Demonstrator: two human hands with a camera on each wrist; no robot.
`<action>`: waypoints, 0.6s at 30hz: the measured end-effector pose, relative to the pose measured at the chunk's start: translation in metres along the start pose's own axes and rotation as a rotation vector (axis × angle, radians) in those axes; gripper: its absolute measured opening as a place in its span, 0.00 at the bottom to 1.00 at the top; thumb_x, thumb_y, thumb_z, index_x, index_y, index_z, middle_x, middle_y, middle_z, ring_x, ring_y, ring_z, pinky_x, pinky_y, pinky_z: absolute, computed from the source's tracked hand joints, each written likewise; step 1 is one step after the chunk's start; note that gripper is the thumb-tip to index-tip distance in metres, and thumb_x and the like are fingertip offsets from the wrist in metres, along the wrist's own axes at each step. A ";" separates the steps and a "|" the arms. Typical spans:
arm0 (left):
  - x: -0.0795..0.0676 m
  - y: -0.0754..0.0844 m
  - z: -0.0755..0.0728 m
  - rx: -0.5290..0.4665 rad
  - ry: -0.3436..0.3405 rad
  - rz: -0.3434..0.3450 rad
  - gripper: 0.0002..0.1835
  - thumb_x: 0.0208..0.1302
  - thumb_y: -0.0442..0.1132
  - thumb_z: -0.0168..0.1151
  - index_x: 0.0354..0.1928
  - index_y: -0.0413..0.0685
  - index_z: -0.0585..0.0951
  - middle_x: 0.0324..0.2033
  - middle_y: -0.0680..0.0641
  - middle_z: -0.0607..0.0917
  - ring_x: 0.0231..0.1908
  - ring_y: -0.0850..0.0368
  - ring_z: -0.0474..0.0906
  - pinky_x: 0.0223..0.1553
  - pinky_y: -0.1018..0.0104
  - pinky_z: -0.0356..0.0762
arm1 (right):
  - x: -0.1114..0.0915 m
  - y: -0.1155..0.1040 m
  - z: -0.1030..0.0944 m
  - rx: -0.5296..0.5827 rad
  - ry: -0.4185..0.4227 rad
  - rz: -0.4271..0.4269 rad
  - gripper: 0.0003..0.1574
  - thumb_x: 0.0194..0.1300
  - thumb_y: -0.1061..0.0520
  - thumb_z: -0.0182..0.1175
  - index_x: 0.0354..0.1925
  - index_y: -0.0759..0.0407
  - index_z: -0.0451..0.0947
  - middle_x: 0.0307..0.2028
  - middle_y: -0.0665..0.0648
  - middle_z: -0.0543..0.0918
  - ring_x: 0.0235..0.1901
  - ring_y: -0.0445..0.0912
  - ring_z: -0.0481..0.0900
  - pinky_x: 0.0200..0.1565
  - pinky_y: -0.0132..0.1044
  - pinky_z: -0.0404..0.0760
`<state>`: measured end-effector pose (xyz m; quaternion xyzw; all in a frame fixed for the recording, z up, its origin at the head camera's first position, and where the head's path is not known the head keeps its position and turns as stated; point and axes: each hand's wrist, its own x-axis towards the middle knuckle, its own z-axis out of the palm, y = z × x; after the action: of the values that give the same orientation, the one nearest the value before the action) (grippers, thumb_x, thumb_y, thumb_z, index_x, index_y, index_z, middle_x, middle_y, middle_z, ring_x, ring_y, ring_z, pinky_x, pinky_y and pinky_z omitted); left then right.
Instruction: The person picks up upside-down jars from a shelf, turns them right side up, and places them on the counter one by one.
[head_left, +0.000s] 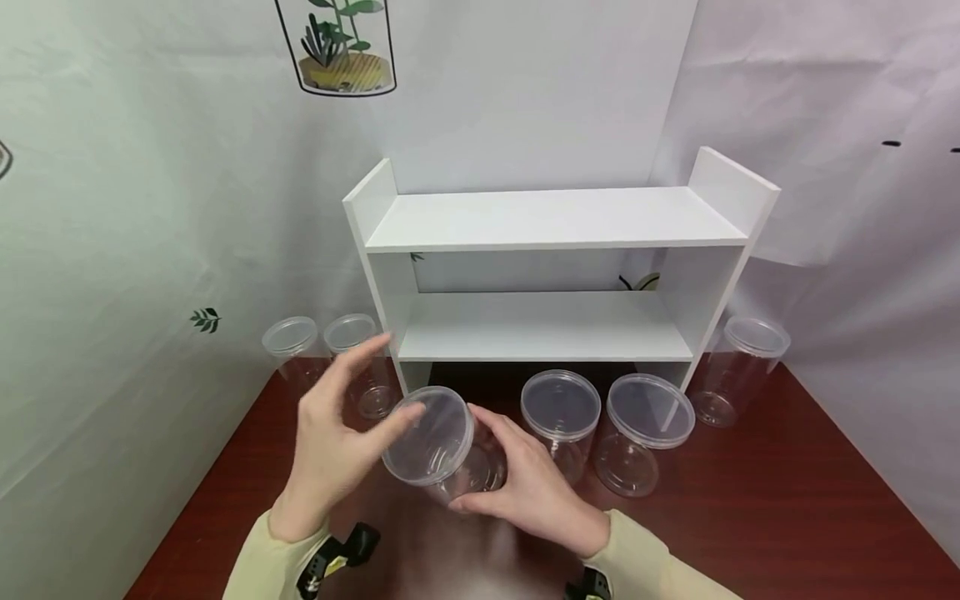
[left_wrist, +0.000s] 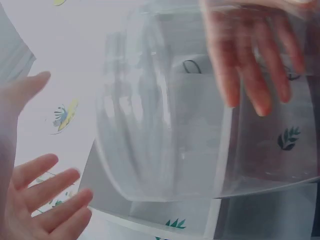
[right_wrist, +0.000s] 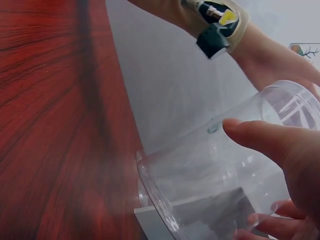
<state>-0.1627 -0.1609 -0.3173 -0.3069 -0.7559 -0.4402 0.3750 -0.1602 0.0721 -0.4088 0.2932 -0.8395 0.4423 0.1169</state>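
Observation:
A clear plastic jar [head_left: 480, 467] with a translucent screw lid [head_left: 427, 437] is held tilted above the table, its lid facing up and left. My right hand [head_left: 528, 487] grips its body, thumb on the near side and fingers curled around the far side in the right wrist view. Spread wide beside the lid, my left hand [head_left: 330, 446] holds nothing; its fingers [left_wrist: 50, 197] stand apart from the jar in the left wrist view. Two more lidded jars, one on the left [head_left: 561, 408] and one on the right [head_left: 648, 412], are right of my right hand.
A white two-tier shelf [head_left: 555, 221] stands at the back of the dark red table [head_left: 795, 500]. Two lidded jars, the outer [head_left: 291, 337] and the inner [head_left: 351, 333], are at its left side. Another jar [head_left: 753, 337] stands at its right. Pale printed sheets surround the table.

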 end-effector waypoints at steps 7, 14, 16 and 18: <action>0.021 0.016 -0.002 0.005 0.176 -0.209 0.34 0.51 0.20 0.74 0.63 0.31 0.77 0.58 0.40 0.82 0.59 0.56 0.78 0.63 0.59 0.73 | -0.001 0.002 0.004 0.061 -0.002 0.020 0.66 0.41 0.45 0.86 0.74 0.46 0.64 0.63 0.44 0.75 0.58 0.45 0.77 0.56 0.41 0.80; 0.039 -0.027 0.002 -0.031 0.210 -0.347 0.36 0.58 0.30 0.76 0.70 0.47 0.75 0.64 0.49 0.79 0.61 0.53 0.77 0.63 0.60 0.73 | -0.002 0.007 0.009 0.150 0.006 0.059 0.64 0.41 0.50 0.87 0.73 0.47 0.64 0.60 0.44 0.74 0.58 0.42 0.76 0.57 0.39 0.80; 0.041 -0.043 0.005 -0.042 0.193 -0.375 0.38 0.58 0.33 0.77 0.71 0.49 0.75 0.65 0.51 0.78 0.62 0.53 0.77 0.62 0.61 0.74 | -0.001 0.009 0.012 0.170 0.005 0.074 0.64 0.41 0.51 0.87 0.72 0.47 0.64 0.59 0.43 0.74 0.59 0.42 0.76 0.59 0.40 0.79; 0.044 -0.053 0.008 -0.050 0.176 -0.402 0.38 0.57 0.35 0.78 0.71 0.50 0.75 0.64 0.50 0.79 0.60 0.52 0.78 0.61 0.61 0.75 | 0.000 0.011 0.014 0.184 0.005 0.091 0.64 0.40 0.52 0.87 0.71 0.49 0.64 0.59 0.44 0.73 0.60 0.43 0.75 0.59 0.40 0.78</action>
<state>-0.2303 -0.1705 -0.3060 -0.1196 -0.7553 -0.5496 0.3364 -0.1664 0.0653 -0.4245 0.2630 -0.8074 0.5234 0.0713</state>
